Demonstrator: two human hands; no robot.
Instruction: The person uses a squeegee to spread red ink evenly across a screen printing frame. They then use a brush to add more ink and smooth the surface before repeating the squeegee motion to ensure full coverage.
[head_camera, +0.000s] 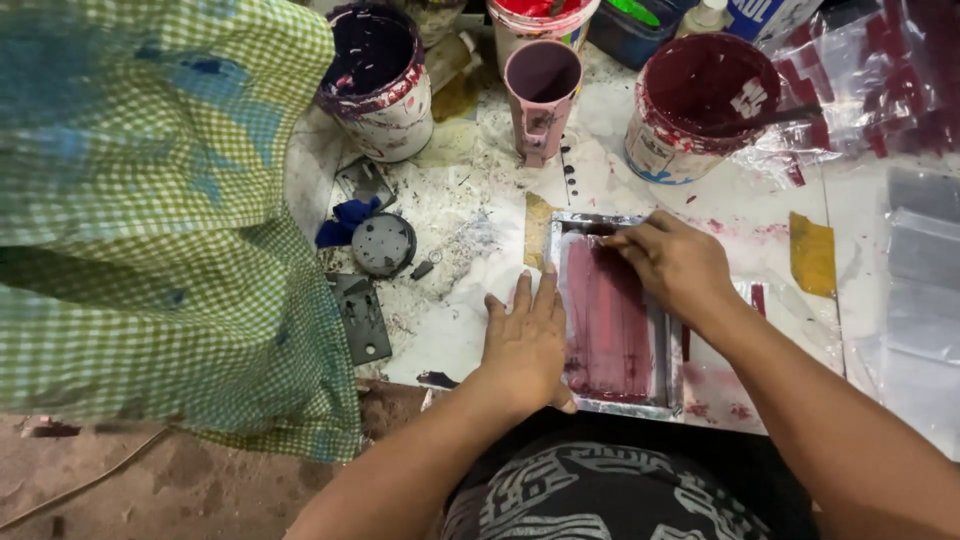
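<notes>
Head view: the left hand (527, 345) lies flat, fingers spread, on the left edge of a small printing screen frame (612, 315) smeared maroon; the right hand (675, 265) closes on a squeegee (600, 229) at its far end, beside a maroon paint bucket (700, 105).

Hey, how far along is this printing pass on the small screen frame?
Done: dark red ink already streaks the screen frame. In hand: the left hand presses flat on its left edge, and the right hand holds a tool at its top end. Left: any result underneath is hidden.

arms: bare, no sleeves | lap garment (610, 495): black, grey-white swirling print | rings, watch: none seen
</notes>
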